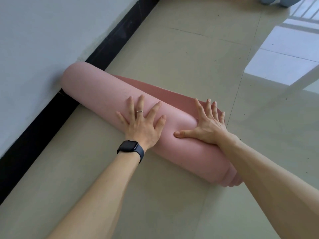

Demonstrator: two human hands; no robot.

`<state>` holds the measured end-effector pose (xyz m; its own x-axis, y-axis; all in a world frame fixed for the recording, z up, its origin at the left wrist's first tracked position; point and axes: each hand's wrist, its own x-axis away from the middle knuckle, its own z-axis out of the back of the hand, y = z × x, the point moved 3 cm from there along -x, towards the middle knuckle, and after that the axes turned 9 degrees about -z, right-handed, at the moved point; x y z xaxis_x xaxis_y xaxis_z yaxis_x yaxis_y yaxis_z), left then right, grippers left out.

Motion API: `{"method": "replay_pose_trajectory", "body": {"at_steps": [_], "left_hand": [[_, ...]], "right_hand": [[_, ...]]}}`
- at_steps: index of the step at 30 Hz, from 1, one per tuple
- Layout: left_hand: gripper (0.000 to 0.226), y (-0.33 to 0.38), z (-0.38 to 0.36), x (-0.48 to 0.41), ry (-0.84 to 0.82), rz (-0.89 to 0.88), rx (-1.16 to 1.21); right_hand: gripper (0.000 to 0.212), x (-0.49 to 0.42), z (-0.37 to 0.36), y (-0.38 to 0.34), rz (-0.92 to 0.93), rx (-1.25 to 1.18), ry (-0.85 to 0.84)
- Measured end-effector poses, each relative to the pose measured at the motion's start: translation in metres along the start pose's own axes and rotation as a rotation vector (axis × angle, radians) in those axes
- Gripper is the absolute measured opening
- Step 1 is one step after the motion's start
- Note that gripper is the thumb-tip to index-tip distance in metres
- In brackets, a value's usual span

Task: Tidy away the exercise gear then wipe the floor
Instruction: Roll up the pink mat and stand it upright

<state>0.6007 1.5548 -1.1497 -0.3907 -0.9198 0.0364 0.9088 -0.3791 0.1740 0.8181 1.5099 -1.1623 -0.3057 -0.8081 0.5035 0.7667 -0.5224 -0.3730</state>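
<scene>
Pink foam exercise mat (pixel 96 94), rolled almost wholly into a thick cylinder, lies on the pale beige tiled floor (pixel 189 57). Its long axis runs on a diagonal. The far-left end butts against the grey-white wall (pixel 43 40) and black skirting strip (pixel 107 47), and the near-right end, showing its coiled layers, sits under the right forearm. It lies crosswise in front of the person, so both hands reach it from the near side and any push goes away from the body.

Beyond the roll a short darker-pink ribbed flap (pixel 165 94) of the same mat lies flat on the floor, not yet taken up.

The left hand (pixel 143 123), with a black smartwatch (pixel 130 148) on its wrist, lies flat on top of the roll near its middle with fingers spread. The right hand (pixel 207 125) is also flat and splayed, closer to the near-right end. Its fingers reach over the far side towards the flap and its thumb presses into the foam. Neither hand grips anything.

Both hands are equally close. The right one sits nearer the flap's edge, so it probably guides the last turn. Because one end is against the wall, the roll may skew as it goes.

A pale blue object (pixel 274 1) at the top edge is too cropped to identify.
</scene>
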Motion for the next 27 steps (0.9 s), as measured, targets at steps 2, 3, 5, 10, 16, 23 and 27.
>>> {"method": "replay_pose_trajectory", "body": {"at_steps": [2, 3, 5, 10, 16, 23, 27], "left_hand": [[0.055, 0.004, 0.003, -0.01, -0.042, 0.015, -0.033], [0.055, 0.007, 0.003, -0.013, -0.062, 0.022, -0.043], [0.055, 0.009, 0.002, -0.012, -0.071, 0.035, -0.067], [0.056, 0.007, -0.001, 0.009, -0.068, 0.071, -0.106], [0.057, -0.001, 0.004, 0.056, -0.085, 0.117, -0.071], [0.058, -0.01, 0.033, 0.107, -0.259, 0.155, 0.091], [0.067, -0.011, 0.043, 0.15, -0.411, 0.195, 0.317]], "right_hand": [[0.154, -0.009, 0.004, 0.002, -0.03, -0.024, -0.012], [0.155, -0.011, 0.005, 0.003, -0.046, -0.032, -0.021], [0.154, -0.009, 0.005, 0.004, -0.047, -0.031, 0.003], [0.13, 0.026, 0.003, -0.002, 0.063, 0.093, 0.254], [0.131, 0.08, -0.027, -0.016, 0.101, 0.26, 0.251], [0.126, 0.134, -0.05, -0.031, 0.135, 0.446, 0.264], [0.106, 0.153, -0.055, -0.04, 0.116, 0.373, 0.306]]}}
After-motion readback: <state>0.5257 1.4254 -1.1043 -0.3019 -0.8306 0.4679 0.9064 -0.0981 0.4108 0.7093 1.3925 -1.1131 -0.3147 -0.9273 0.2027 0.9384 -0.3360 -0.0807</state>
